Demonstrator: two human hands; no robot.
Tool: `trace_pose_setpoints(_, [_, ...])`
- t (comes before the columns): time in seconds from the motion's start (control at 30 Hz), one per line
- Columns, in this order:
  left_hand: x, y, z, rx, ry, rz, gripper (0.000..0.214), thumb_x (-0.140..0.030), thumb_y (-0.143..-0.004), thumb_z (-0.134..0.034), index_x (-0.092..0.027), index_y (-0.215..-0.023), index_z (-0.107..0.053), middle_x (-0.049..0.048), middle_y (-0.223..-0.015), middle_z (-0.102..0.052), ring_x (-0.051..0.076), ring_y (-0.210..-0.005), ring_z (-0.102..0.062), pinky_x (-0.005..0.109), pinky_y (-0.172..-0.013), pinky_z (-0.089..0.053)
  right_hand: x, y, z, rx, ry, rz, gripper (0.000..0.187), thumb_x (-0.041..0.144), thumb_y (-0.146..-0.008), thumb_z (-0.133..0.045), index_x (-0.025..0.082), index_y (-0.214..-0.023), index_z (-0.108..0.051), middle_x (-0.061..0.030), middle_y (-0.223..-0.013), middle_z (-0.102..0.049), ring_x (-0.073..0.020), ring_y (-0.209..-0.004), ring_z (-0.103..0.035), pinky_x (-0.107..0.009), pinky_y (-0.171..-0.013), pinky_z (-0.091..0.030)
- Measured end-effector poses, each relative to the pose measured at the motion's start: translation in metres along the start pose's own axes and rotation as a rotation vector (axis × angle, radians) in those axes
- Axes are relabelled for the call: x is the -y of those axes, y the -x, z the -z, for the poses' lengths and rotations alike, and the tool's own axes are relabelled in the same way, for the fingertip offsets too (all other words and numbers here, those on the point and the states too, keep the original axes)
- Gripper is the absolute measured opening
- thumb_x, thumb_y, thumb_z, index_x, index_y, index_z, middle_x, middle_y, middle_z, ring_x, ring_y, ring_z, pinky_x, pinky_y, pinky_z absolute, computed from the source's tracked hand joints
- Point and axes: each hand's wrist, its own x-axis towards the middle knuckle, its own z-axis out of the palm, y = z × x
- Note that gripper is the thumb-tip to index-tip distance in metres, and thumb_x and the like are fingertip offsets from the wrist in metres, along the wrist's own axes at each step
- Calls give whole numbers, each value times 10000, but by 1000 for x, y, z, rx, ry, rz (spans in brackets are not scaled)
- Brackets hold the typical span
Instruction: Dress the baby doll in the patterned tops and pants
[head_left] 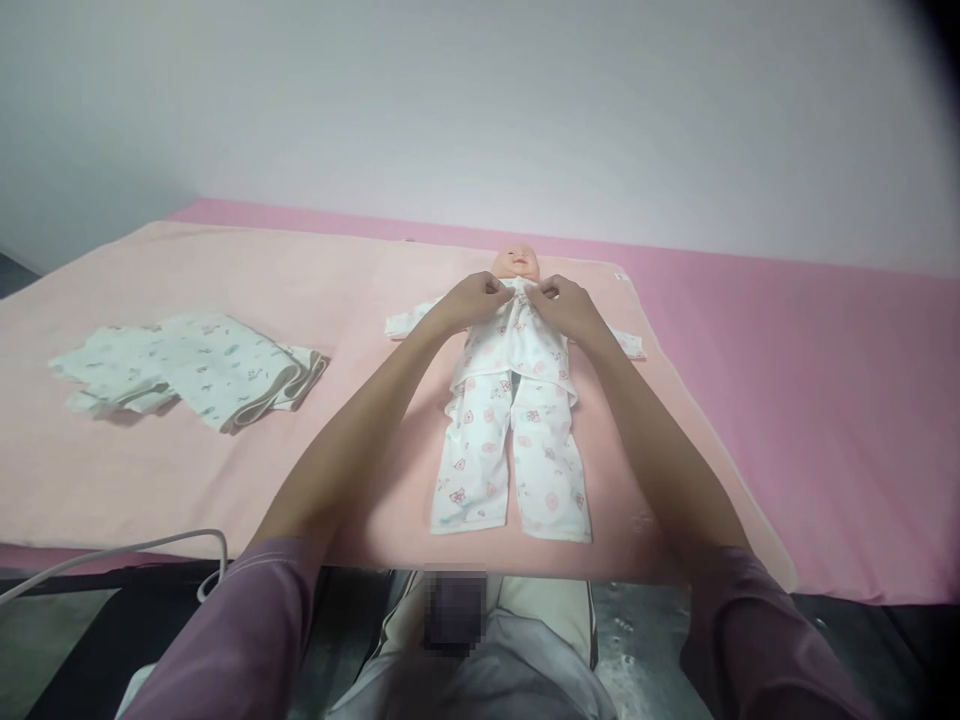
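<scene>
A baby doll lies on its back, its head toward the wall. It wears a white patterned baby shirt and matching baby trousers. At the shirt's neckline, my left hand pinches the cloth on the left side. My right hand pinches the neckline from the right, close to the other hand. Both sleeves of the shirt stretch out sideways. The doll's hands and feet are not visible. Whatever fastening sits between my fingertips is too small to make out.
Folded white printed baby clothes lie at the left. A peach blanket is spread beneath everything, over a pink surface. The wall rises behind. A white cable curves over the front left edge.
</scene>
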Motion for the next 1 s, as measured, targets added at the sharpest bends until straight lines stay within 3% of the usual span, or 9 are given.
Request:
trace_pose_setpoints(0.17, [8,-23,-4,20,21,85,439,-350,-890,-726,-231,-648,-379,-16,-627,-340,130,-584,-309,338,-626,-224,-3,-23,-4,155,-62,-59,350,484,-942,-811,205,-799,-657,-21,-801,-673,-175,-758,-582,-300,-706,-439])
trace_pose_setpoints(0.3, [19,-30,-3,59,86,116,406,-400,-869,-745,-226,-655,-447,-3,-642,-400,132,-587,-344,334,-623,-245,-10,-26,-4,190,-135,-53,310,435,-961,-792,204,-795,-669,-9,-771,-630,-155,-715,-527,-292,-663,-399])
trace_pose_setpoints(0.73, [21,-30,-4,44,56,53,442,-383,-871,-740,-227,-637,-398,-14,-632,-335,122,-573,-308,324,-612,-228,-16,-29,-4,198,-241,-104,217,334,-906,-817,195,-799,-691,-14,-816,-665,-155,-760,-569,-282,-696,-431])
trace_pose_setpoints(1.0, [21,-29,-4,32,81,75,448,-374,-871,-727,-230,-632,-376,-15,-623,-329,123,-566,-301,331,-613,-221,-6,-20,-8,73,-90,-38,202,350,-899,-797,214,-829,-664,-12,-822,-678,-170,-760,-594,-303,-733,-461])
